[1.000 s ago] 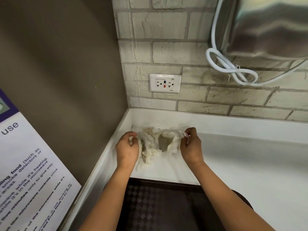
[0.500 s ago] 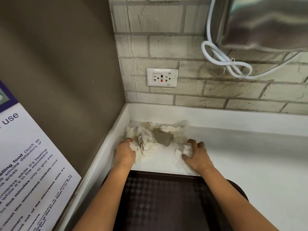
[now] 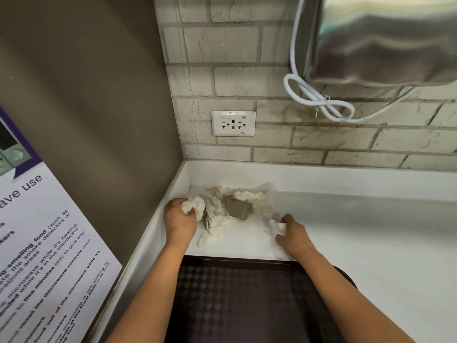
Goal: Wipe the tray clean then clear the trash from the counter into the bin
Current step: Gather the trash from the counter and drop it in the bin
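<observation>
Left hand clutches crumpled white tissue wad; right hand pinches smaller white scrap. Trash pile — tissues, grey-brown card piece — in white surface corner; dark patterned tray nearer. Risk: loose shreds left behind, or dropping onto tray — grip partial.

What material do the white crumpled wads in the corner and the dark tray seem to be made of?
White crumpled wads: likely tissue paper, matte, soft creased folds. Dark tray: probably moulded plastic, with a faintly shiny diamond-pattern texture. Both hands, left hand and right hand, pinch wads.
</observation>
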A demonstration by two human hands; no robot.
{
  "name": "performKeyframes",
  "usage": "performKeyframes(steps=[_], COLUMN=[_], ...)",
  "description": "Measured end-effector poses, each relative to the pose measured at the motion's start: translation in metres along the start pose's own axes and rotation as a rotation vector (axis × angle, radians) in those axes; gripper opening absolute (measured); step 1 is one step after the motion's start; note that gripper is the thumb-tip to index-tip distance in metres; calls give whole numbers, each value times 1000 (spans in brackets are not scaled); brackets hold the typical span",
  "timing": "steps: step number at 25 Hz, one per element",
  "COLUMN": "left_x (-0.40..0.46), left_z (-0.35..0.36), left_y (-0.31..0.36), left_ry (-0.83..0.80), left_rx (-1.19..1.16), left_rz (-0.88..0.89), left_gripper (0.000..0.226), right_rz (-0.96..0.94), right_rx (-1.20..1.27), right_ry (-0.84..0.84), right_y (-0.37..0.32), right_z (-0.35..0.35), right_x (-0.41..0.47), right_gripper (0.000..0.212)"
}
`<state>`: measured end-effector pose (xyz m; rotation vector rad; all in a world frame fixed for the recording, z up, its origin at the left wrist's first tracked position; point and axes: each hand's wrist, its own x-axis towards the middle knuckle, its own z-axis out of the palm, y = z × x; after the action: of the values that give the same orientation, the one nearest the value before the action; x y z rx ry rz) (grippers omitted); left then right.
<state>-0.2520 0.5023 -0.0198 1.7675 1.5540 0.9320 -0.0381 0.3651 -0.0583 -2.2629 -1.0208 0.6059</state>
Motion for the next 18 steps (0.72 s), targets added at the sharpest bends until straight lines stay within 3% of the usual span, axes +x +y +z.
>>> performKeyframes(steps=[3, 5, 8, 12, 15, 18], left_x=[-10, -17, -32, -67, -109, -157], left_z=[-3, -7, -17, -29, -34, -43], left_y=[16, 26, 42, 64, 77, 89], left_ry=[-60, -102, -190, -425, -592, -721], left_rx=[-63, -162, -511, -853, -915, -1016], left_rz=[3, -13, -108, -282, -331, -409], left_gripper=[30, 36, 39, 35, 35, 35], right_rz=[-28, -60, -115, -187, -170, -194], right_rx=[138, 242, 382, 459, 588, 574], right_ry=[154, 194, 206, 320, 301, 237], right_y=[2, 1, -2, -5, 1, 10], right_z=[-9, -16, -31, -53, -67, -75], right_x=[-1, -3, -19, -55, -97, -147], right_gripper=[16, 27, 35, 13, 4, 11])
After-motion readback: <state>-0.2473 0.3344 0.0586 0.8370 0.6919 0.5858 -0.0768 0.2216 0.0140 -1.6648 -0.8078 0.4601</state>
